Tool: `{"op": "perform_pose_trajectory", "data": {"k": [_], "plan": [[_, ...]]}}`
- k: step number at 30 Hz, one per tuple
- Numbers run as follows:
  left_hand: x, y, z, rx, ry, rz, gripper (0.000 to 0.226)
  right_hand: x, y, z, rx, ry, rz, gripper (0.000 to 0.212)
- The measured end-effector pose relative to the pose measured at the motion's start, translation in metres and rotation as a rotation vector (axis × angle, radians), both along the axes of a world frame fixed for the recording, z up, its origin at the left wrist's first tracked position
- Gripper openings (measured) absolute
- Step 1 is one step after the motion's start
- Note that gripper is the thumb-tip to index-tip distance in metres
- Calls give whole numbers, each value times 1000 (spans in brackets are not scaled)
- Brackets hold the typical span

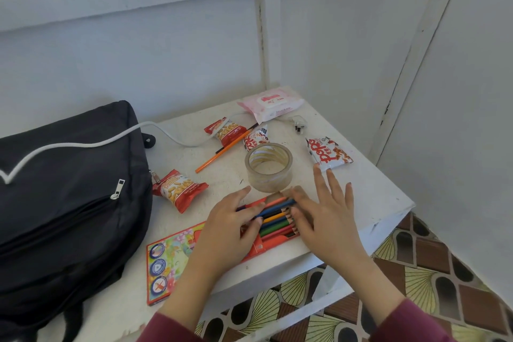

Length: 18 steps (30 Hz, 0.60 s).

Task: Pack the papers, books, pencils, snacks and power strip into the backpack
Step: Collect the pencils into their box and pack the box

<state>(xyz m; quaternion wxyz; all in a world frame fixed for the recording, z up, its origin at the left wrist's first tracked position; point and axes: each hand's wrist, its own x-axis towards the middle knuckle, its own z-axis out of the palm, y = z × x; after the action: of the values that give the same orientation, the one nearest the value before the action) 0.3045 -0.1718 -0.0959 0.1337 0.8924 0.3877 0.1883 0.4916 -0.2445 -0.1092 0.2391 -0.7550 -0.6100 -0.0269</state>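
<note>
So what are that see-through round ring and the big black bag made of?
The clear round tape roll looks like glossy plastic film: its wall is shiny and see-through. The black backpack looks like matte woven fabric, soft and creased, probably nylon.

Matt black cloth on the backpack (63, 203), metal zip pull (118, 189); dull, scuffed white paint on the table (361, 194); glossy crinkled film on the snack packets (179, 189); clear shiny plastic tape roll (268, 172); printed card pencil box (169, 258).
</note>
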Motion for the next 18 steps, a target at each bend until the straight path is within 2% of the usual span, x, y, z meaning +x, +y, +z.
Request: {"op": "perform_pose_trajectory", "data": {"k": [7, 9, 11, 13, 15, 18], "plan": [[-1, 0, -2, 43, 1, 2, 42, -6, -1, -6, 7, -193, 79, 44], [0, 1, -1, 42, -14, -7, 42, -8, 0, -5, 17, -186, 110, 44], [0, 1, 4, -5, -100, 20, 44, -8, 4, 2, 11, -73, 149, 48], [-2, 5, 11, -42, -197, 57, 42, -6, 11, 14, 36, 141, 182, 48], [-4, 15, 18, -41, -264, 109, 29, -1, 24, 27, 165, 312, 190, 45], [-6, 42, 28, -24, -258, 203, 20, 11, 54, 47, 262, 406, 196, 39]]}}
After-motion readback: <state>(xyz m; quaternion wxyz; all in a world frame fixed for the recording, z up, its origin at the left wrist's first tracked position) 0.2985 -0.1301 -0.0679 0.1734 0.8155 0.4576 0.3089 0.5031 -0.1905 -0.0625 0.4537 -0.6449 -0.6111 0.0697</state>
